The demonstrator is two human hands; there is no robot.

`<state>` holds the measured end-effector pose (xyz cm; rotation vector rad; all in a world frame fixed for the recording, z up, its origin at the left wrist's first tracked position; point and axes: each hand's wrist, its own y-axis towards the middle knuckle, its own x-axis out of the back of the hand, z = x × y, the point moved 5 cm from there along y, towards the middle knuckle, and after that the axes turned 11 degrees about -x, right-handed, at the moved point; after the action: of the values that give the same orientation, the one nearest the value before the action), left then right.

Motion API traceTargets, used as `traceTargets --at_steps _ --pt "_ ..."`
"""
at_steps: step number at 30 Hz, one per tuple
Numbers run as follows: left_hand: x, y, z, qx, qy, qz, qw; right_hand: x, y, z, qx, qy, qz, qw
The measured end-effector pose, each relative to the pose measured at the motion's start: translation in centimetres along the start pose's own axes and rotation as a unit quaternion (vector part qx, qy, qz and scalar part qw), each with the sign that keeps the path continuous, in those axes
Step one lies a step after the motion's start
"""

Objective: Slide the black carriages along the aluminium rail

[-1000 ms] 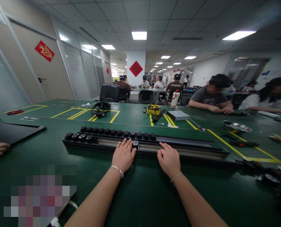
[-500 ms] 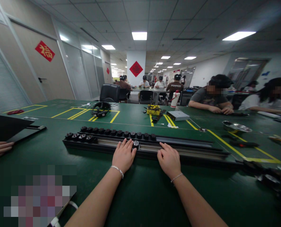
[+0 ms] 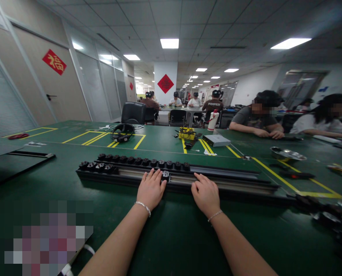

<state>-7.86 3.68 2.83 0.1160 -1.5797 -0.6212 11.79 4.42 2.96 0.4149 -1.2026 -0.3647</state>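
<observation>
"福" on a red diamond on the door; "PUMPKIN" on a brown shirt

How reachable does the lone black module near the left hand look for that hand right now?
Probably yes: the left hand has its fingers right beside the lone module in the rail, with nothing visible between them; whether they touch is unclear.

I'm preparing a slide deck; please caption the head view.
Left hand beside a black module, right hand farther along the same long black rail, on a green table.
</observation>
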Motion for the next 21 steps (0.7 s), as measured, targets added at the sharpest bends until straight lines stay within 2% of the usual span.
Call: traceTargets --at_steps 21 --pt "-0.15 -0.04 0.07 -0.002 0.009 -0.002 1.0 0.04 0.0 0.07 0.002 0.001 -0.003 1.0"
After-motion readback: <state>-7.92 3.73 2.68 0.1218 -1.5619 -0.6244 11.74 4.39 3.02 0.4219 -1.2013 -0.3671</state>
